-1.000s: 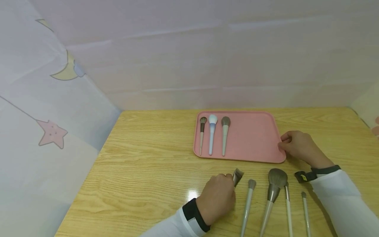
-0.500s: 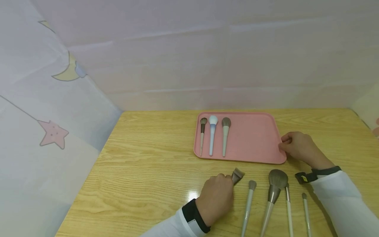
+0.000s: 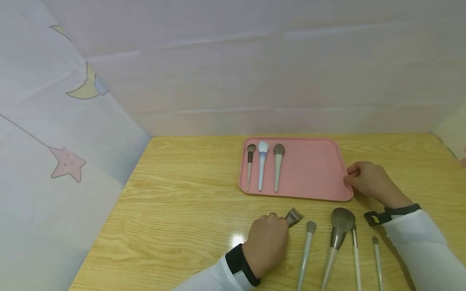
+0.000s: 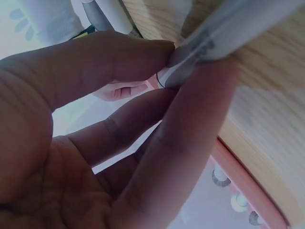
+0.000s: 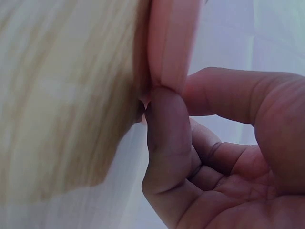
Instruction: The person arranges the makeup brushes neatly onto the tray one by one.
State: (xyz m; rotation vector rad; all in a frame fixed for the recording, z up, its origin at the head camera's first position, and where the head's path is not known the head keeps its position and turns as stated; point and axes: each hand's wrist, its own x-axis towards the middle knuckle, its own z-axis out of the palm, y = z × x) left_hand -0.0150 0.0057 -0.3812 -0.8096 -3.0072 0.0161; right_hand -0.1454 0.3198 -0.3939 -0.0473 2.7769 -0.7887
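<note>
While four brushes (image 3: 336,242) lie beside it, left hand (image 3: 267,244) pinches a flat brush (image 3: 293,217).

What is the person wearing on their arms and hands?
Both hands are bare, no gloves. The left hand comes out of a white sleeve with a black wrist strap. The right hand has the same white sleeve, plus a black wrist strap carrying a small yellow tag.
</note>
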